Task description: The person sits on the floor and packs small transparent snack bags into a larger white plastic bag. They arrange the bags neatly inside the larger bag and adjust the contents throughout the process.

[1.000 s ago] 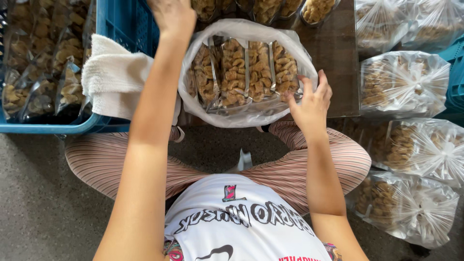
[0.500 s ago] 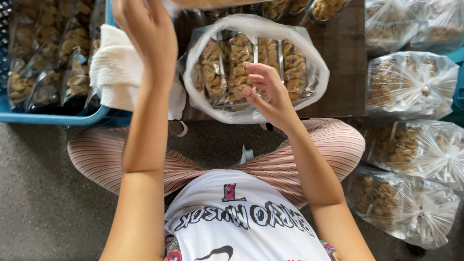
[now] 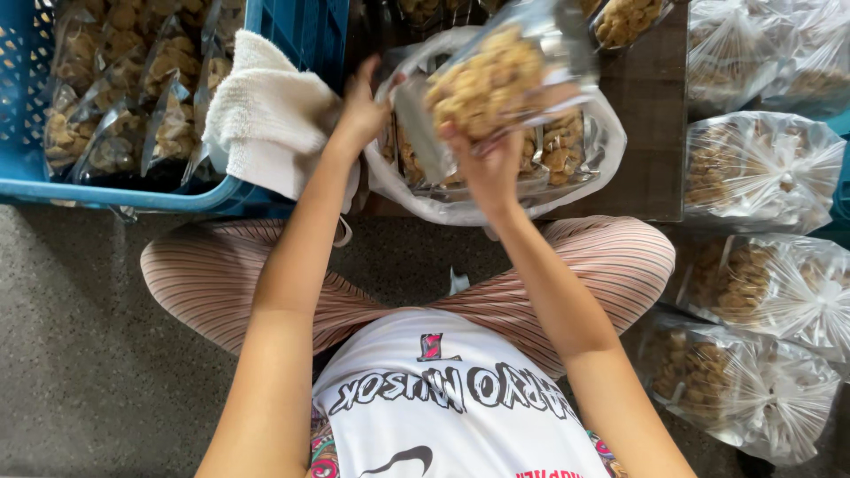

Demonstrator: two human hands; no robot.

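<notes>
We clamp right hand (image 3: 490, 164) under small clear packet of brown snacks (image 3: 496, 84), lifted over large open clear bag of packets (image 3: 602, 150) on dark tabletop (image 3: 651, 190). Left hand (image 3: 361, 111) pinches bag rim, holding mouth open. Blue crate (image 3: 115, 190) near left.

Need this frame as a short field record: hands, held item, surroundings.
left hand: raised at the rim of the large open clear plastic bag, gripping a corner of the small clear packet of brown snacks
right hand: holds the same packet from below, above the large bag
large bag contents: more small snack packets standing in rows
support: dark wooden low table
left side: blue plastic crate full of snack packets, white folded towel over its edge
right side: tied clear bags of snacks on the floor
posture: seated cross-legged, striped trousers
</notes>
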